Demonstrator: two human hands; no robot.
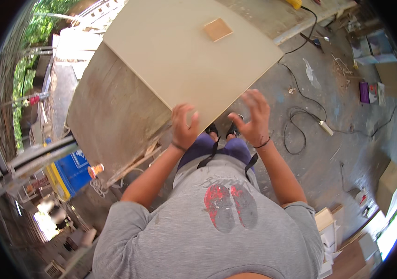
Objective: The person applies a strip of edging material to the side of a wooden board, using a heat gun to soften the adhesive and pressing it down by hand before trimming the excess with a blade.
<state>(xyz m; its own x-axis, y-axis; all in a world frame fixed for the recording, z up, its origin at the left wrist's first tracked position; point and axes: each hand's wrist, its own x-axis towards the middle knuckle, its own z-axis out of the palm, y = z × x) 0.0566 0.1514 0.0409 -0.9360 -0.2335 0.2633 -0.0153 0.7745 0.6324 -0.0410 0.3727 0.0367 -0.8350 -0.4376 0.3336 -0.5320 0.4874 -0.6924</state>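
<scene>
A large pale beige panel (184, 56) lies flat on the worktable, with one corner pointing toward me. My left hand (185, 126) is at the left side of that corner, its fingers loosely bent and the thumb apart, with nothing in it. Whether its fingertips touch the panel, I cannot tell. To the right of the same corner, my right hand (255, 118) is raised with fingers spread, holding nothing. On the panel's far part rests a small tan square piece (218, 29), possibly sandpaper or thin wood.
The brown worktable (110, 102) extends left beneath the panel. A yellow-handled tool (295, 3) sits at the far right of the table. Its dark cable trails to the floor, near a white power strip (326, 128). A blue and yellow container (70, 173) stands at left.
</scene>
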